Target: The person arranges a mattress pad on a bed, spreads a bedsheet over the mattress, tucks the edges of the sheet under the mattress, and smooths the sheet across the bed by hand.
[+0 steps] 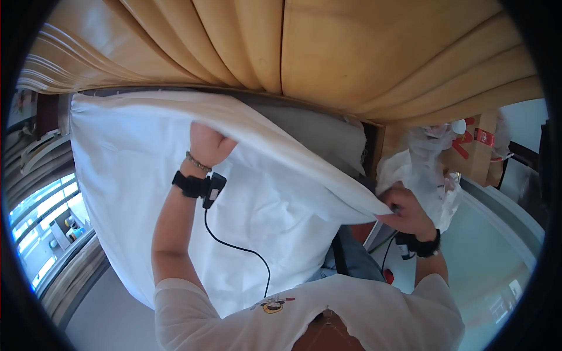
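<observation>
A large white sheet (263, 205) spreads over a mattress and hangs down toward my body. My left hand (211, 144) grips the sheet near its upper fold, fingers curled into the cloth. At the right, my right hand (408, 214) pinches the sheet's corner. Between the two hands the sheet's edge runs slanting down to the right, lifted off a grey mattress surface (322, 136) that shows beneath. Each wrist wears a black strap with a small device, and a cable trails from the left one over the sheet.
A tan padded headboard (374, 52) stands along the far side. Right of the bed are plastic bags (418, 169), a brown paper bag (475, 149) and a pale glass-like surface (497, 245). A window (50, 228) and gathered curtains are at the left.
</observation>
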Tool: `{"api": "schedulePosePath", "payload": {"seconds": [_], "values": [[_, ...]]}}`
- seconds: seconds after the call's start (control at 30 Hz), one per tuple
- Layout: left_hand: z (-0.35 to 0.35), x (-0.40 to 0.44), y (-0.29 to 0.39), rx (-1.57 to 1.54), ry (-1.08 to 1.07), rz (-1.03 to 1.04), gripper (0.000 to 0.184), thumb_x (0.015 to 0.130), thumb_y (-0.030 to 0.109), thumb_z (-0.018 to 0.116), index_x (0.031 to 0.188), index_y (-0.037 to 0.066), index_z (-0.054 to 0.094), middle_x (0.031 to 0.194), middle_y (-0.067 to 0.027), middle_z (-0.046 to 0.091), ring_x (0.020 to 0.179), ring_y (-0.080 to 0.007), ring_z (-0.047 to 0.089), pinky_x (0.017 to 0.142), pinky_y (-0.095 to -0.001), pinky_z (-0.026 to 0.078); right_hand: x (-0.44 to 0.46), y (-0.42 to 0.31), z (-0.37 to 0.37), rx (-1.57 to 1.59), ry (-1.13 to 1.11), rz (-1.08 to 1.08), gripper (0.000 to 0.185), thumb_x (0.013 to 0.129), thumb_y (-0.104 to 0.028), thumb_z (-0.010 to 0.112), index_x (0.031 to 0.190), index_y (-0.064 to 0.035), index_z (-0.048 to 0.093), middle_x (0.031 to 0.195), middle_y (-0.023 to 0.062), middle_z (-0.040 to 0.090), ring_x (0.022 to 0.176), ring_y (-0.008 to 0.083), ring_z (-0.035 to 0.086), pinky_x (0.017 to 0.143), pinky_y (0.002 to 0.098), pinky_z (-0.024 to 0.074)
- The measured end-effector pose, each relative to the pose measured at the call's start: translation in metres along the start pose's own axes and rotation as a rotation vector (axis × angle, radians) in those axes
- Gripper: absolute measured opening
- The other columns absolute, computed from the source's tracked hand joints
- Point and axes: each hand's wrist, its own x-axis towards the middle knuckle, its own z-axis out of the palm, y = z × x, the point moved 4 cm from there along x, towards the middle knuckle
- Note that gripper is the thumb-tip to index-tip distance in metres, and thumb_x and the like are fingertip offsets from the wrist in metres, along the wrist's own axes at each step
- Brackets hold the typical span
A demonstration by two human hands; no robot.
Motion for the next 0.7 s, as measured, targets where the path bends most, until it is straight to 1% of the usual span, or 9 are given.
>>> {"api": "schedulePosePath", "payload": {"seconds": [0.07, 0.13, 0.2, 0.23, 0.37, 0.5, 0.6, 0.67, 0.7], "values": [[0.011, 0.018, 0.011, 0.071, -0.43, -0.108, 0.025, 0.078, 0.029, 0.062, 0.086, 0.006, 0.069, 0.08, -0.0115, 0.066, 0.077, -0.0316, 0.062, 0.069, -0.0375, 0.049, -0.007, -0.008, -0.01, 0.106, -0.093, 0.1, 0.017, 0.071, -0.019, 0.071, 0.071, -0.0071, 0.059, 0.071, 0.0064, 0.06, 0.07, 0.026, 0.05, 0.073, 0.0341, 0.0355], [0.016, 0.029, 0.015, 0.054, -0.55, -0.228, 0.031, 0.078, 0.036, 0.061, 0.086, 0.007, 0.068, 0.081, -0.0126, 0.065, 0.076, -0.0314, 0.061, 0.069, -0.0374, 0.048, -0.006, -0.01, -0.015, 0.107, -0.15, 0.09, 0.016, 0.072, -0.018, 0.072, 0.072, -0.006, 0.061, 0.073, 0.006, 0.059, 0.069, 0.0232, 0.05, 0.071, 0.0325, 0.0362], [0.031, 0.023, 0.003, 0.413, -1.071, -0.367, 0.035, 0.081, 0.041, 0.058, 0.085, 0.007, 0.068, 0.078, -0.0131, 0.065, 0.075, -0.0315, 0.06, 0.068, -0.0372, 0.047, -0.003, -0.011, -0.018, 0.213, -0.159, 0.164, 0.016, 0.072, -0.015, 0.072, 0.072, -0.0045, 0.06, 0.074, 0.0054, 0.058, 0.067, 0.0202, 0.051, 0.068, 0.0295, 0.0372], [0.03, 0.023, 0.007, 0.414, -1.127, -0.384, 0.04, 0.082, 0.045, 0.055, 0.087, 0.007, 0.067, 0.076, -0.0127, 0.064, 0.074, -0.0303, 0.06, 0.069, -0.0364, 0.046, -0.006, 0.001, -0.021, 0.234, -0.117, 0.161, 0.016, 0.074, -0.014, 0.071, 0.075, -0.0041, 0.059, 0.075, 0.0022, 0.056, 0.07, 0.0135, 0.051, 0.067, 0.0267, 0.0379], [0.006, 0.026, 0.002, -0.149, -1.017, -0.486, 0.037, 0.078, 0.041, 0.063, 0.091, 0.006, 0.065, 0.085, -0.0089, 0.064, 0.078, -0.0275, 0.06, 0.07, -0.0354, 0.046, 0.002, 0.043, -0.033, 0.595, 0.294, 0.44, 0.012, 0.082, -0.014, 0.063, 0.081, -0.0051, 0.055, 0.076, -0.0028, 0.052, 0.072, 0.0047, 0.046, 0.063, 0.021, 0.0375], [-0.007, 0.042, 0.024, 0.267, -1.028, -0.154, 0.03, 0.077, 0.031, 0.067, 0.094, 0.006, 0.065, 0.087, -0.0123, 0.063, 0.079, -0.0295, 0.059, 0.07, -0.0365, 0.046, 0.018, 0.079, -0.042, 0.464, 0.397, 0.376, 0.011, 0.085, -0.014, 0.058, 0.081, -0.0038, 0.056, 0.072, -0.0036, 0.052, 0.066, 0.0055, 0.047, 0.057, 0.019, 0.0366], [-0.012, 0.059, 0.026, 0.185, -0.781, -0.101, 0.026, 0.079, 0.028, 0.064, 0.092, 0.006, 0.064, 0.083, -0.0121, 0.062, 0.077, -0.0308, 0.058, 0.069, -0.038, 0.046, 0.017, 0.095, -0.051, 0.102, 0.447, 0.547, 0.015, 0.087, -0.017, 0.056, 0.083, -0.0029, 0.057, 0.066, -0.0011, 0.052, 0.059, 0.0105, 0.049, 0.053, 0.0226, 0.0391], [-0.007, 0.058, 0.03, 0.311, -0.949, -0.279, 0.023, 0.08, 0.026, 0.062, 0.093, 0.006, 0.063, 0.077, -0.0132, 0.061, 0.076, -0.0321, 0.058, 0.068, -0.0396, 0.045, 0.018, 0.07, -0.061, -0.597, 0.731, 0.29, 0.019, 0.087, -0.021, 0.057, 0.085, -0.0024, 0.059, 0.063, 0.0047, 0.054, 0.054, 0.019, 0.05, 0.05, 0.0269, 0.0413], [-0.005, 0.057, 0.026, 0.345, -0.922, -0.202, 0.023, 0.08, 0.025, 0.062, 0.094, 0.007, 0.062, 0.075, -0.0139, 0.061, 0.076, -0.0328, 0.058, 0.068, -0.0405, 0.045, 0.023, 0.059, -0.058, -0.606, 0.735, 0.298, 0.019, 0.087, -0.021, 0.057, 0.085, -0.0024, 0.059, 0.063, 0.0047, 0.054, 0.054, 0.019, 0.05, 0.05, 0.0269, 0.0413]]}}
